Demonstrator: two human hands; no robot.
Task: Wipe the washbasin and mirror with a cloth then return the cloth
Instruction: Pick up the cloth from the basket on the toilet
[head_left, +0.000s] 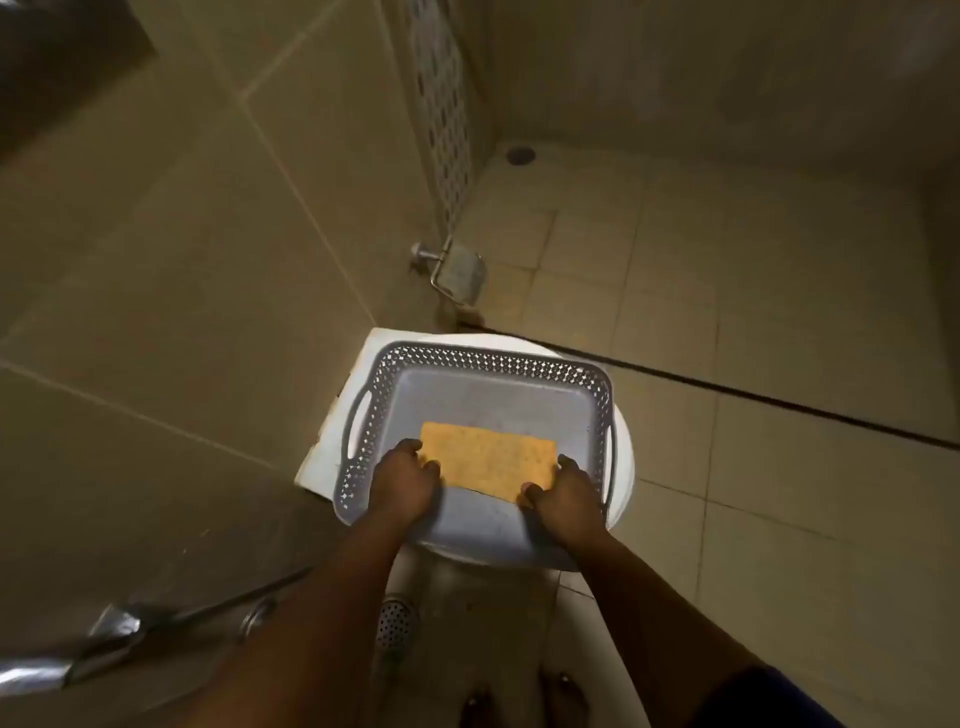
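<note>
A folded orange-yellow cloth (488, 460) lies flat inside a grey plastic basket (493, 358) with a perforated rim and side handles. The basket rests on a closed white toilet lid (626, 457). My left hand (405, 480) grips the cloth's left end, fingers curled over its edge. At the cloth's right end my right hand (563, 491) pinches the near corner. Both forearms reach down from the bottom of the view. The washbasin and mirror are out of view.
A beige tiled wall stands at the left with a metal toilet-paper holder (457, 273). A chrome hose and fitting (119, 629) run along the lower left. Floor drains sit below the toilet (397, 626) and in the far corner (520, 154). My feet show at the bottom.
</note>
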